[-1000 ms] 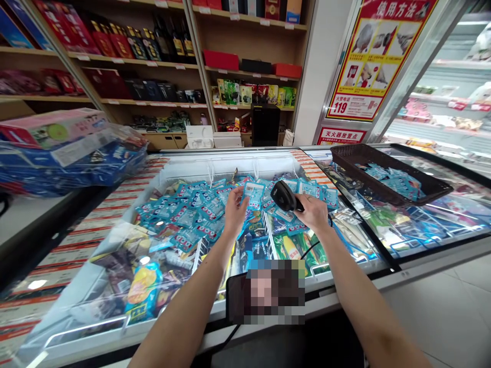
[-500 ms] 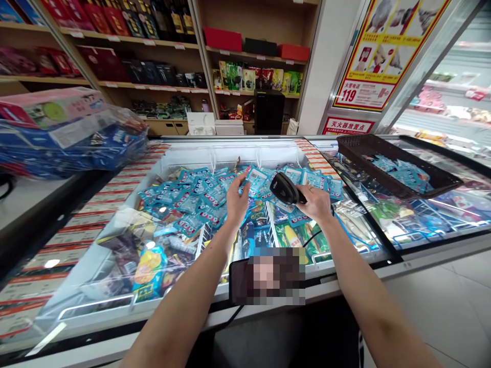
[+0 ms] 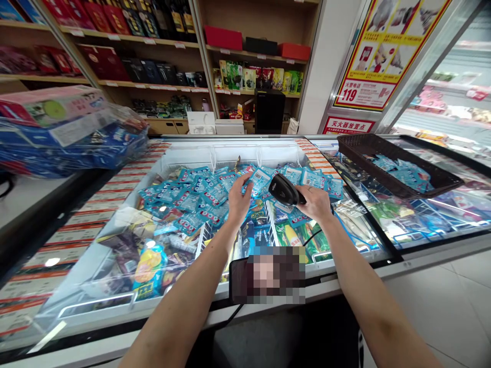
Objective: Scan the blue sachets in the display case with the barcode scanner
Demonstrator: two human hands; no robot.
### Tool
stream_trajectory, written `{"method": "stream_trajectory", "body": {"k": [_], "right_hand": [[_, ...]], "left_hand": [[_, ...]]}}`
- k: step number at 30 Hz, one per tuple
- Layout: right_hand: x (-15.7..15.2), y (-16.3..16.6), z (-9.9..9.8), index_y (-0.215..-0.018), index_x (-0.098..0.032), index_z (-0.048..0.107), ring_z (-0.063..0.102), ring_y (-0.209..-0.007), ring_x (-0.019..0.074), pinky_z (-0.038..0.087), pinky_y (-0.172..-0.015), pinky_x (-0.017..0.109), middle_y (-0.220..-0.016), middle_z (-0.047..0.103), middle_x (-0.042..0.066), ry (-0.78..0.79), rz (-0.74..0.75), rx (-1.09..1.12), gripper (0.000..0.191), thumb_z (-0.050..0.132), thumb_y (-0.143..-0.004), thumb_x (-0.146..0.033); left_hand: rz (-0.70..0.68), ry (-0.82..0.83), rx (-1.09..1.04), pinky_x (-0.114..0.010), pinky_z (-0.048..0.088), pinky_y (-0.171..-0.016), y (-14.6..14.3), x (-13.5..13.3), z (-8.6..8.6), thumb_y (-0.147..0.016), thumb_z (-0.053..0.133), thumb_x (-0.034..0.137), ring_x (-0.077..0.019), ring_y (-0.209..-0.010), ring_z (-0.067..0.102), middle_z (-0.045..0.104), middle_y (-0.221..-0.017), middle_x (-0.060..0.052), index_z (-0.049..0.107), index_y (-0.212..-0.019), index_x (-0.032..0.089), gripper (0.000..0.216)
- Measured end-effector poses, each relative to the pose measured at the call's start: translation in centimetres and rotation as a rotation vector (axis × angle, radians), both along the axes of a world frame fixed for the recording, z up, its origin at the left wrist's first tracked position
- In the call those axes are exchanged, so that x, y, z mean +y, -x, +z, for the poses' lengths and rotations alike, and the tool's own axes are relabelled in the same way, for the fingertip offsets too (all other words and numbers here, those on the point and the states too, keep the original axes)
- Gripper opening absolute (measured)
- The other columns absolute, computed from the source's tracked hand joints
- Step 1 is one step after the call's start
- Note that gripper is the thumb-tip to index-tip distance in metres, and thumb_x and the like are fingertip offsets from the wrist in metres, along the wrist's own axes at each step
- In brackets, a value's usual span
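Note:
My left hand (image 3: 239,197) reaches over the freezer's glass top, fingers curved and a gap between thumb and index finger. Its fingertips are at the left edge of a light-blue packet (image 3: 261,177) with a barcode facing up; whether they touch it I cannot tell. My right hand (image 3: 315,202) grips a black handheld barcode scanner (image 3: 284,189) by its handle, the head pointing left towards that packet. Many similar blue packets (image 3: 209,191) lie spread on the glass left of and behind my hands. Others (image 3: 312,179) lie behind the scanner.
A phone-like device (image 3: 240,281) stands at the freezer's front edge. On the right freezer sits a brown basket (image 3: 445,180) with more blue packets. Plastic-wrapped boxes (image 3: 65,138) are stacked at left. Stocked shelves (image 3: 149,84) line the back. The scanner's cable (image 3: 312,237) hangs below my right hand.
My left hand and the barcoded packet beside it have shifted slightly to the right. The right hand still holds the scanner in nearly the same place.

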State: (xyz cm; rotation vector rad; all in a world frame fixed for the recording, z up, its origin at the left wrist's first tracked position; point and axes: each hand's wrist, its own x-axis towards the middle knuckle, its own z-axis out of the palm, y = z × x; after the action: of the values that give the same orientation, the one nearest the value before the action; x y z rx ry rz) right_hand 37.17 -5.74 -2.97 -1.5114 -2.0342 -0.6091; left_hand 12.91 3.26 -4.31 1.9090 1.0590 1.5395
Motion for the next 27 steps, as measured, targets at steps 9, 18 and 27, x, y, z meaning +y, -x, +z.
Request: {"method": "stream_trajectory", "body": {"k": [9,18,27], "right_hand": [[-0.08,-0.06,-0.02,-0.109,-0.020,0.059,0.062,-0.082,0.0187,0.044,-0.071,0.028,-0.093,0.068,0.004,-0.001,0.034,-0.010,0.028,0.053,-0.083,-0.030],[-0.05,0.13,-0.08,-0.110,-0.020,0.059,0.062,-0.081,0.0198,0.043,-0.070,0.029,-0.087,0.067,0.005,0.027,0.000,-0.040,0.029,0.049,-0.085,-0.027],[0.06,0.20,-0.09,-0.113,-0.021,0.059,0.062,-0.081,0.0185,0.043,-0.071,0.028,-0.090,0.068,0.004,0.018,0.011,-0.022,0.031,0.050,-0.085,-0.031]], "left_hand": [[0.014,0.019,0.003,-0.036,0.043,-0.093,-0.03,-0.21,0.26,-0.086,0.051,0.034,-0.0194,-0.104,0.057,0.062,-0.117,-0.005,0.058,-0.116,0.025,0.033],[-0.005,-0.001,0.003,-0.034,0.043,-0.092,-0.14,-0.13,0.13,-0.086,0.051,0.033,-0.0186,-0.103,0.057,0.062,-0.116,-0.005,0.058,-0.117,0.024,0.033],[0.064,0.042,-0.083,-0.030,0.045,-0.085,-0.20,0.33,-0.11,-0.083,0.055,0.032,-0.0158,-0.090,0.058,0.064,-0.100,-0.004,0.059,-0.105,0.021,0.025]]}}
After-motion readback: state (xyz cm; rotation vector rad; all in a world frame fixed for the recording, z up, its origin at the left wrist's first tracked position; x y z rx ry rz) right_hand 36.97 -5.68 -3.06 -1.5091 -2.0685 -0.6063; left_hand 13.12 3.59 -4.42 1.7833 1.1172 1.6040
